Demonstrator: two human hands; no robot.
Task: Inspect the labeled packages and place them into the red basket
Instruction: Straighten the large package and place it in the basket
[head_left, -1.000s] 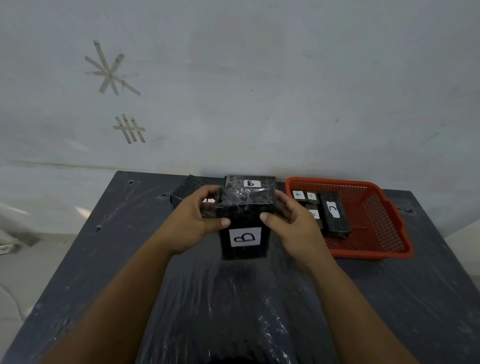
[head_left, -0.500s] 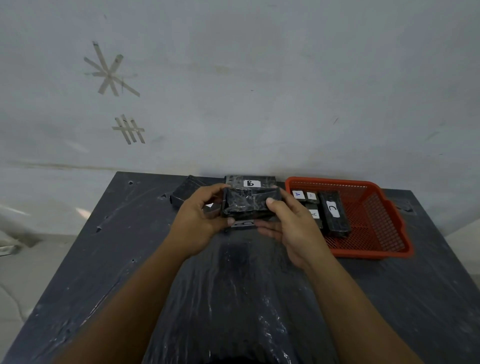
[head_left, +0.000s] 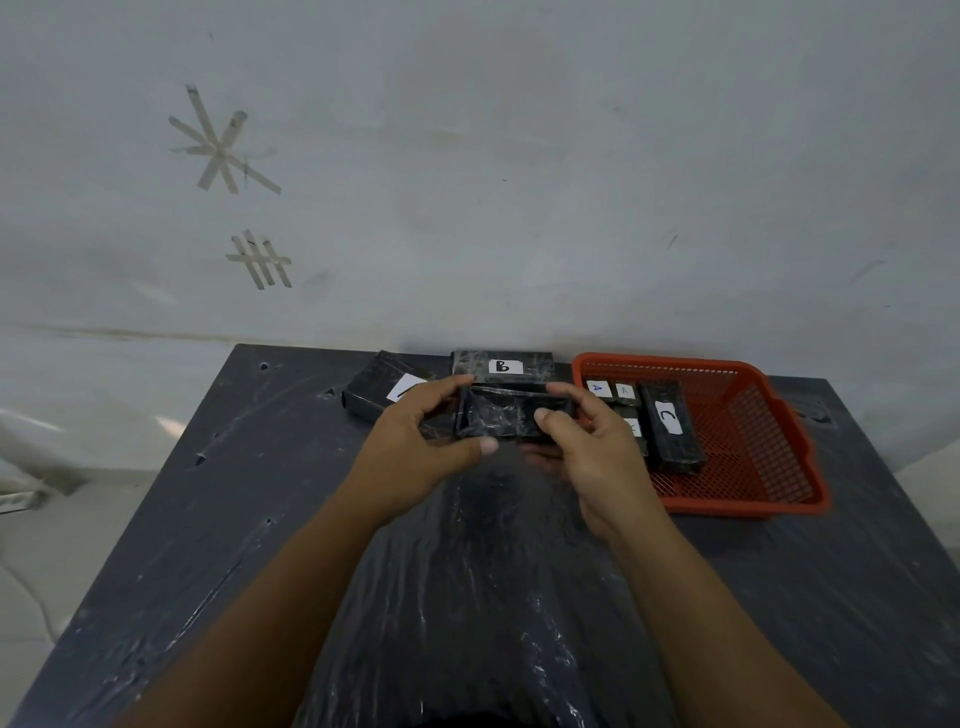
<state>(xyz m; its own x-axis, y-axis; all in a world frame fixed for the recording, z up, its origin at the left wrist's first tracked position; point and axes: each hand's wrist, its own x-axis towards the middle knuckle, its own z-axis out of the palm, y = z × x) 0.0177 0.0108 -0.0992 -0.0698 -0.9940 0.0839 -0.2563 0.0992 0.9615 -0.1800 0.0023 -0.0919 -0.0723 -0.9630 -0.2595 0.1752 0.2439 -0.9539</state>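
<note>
Both my hands hold a black wrapped package (head_left: 501, 418) above the table, tilted so its label faces away and is hidden. My left hand (head_left: 415, 452) grips its left end, thumb under the near edge. My right hand (head_left: 587, 447) grips the right end, thumb on the near face. Behind it a package labelled B (head_left: 503, 365) lies on the table by the wall. Another black package (head_left: 382, 392) with a partly hidden white label lies at the back left. The red basket (head_left: 779, 431) sits to the right and holds several labelled packages, among them one marked C (head_left: 670, 426).
The dark table (head_left: 260, 519) is covered in shiny black wrap. A pale wall rises straight behind it, with tape marks (head_left: 223, 143) on the left. The table's left edge drops to a light floor.
The held package has turned from upright, with its B label facing me, to lying flat with the label hidden. Both hands shifted slightly away from me with it.
</note>
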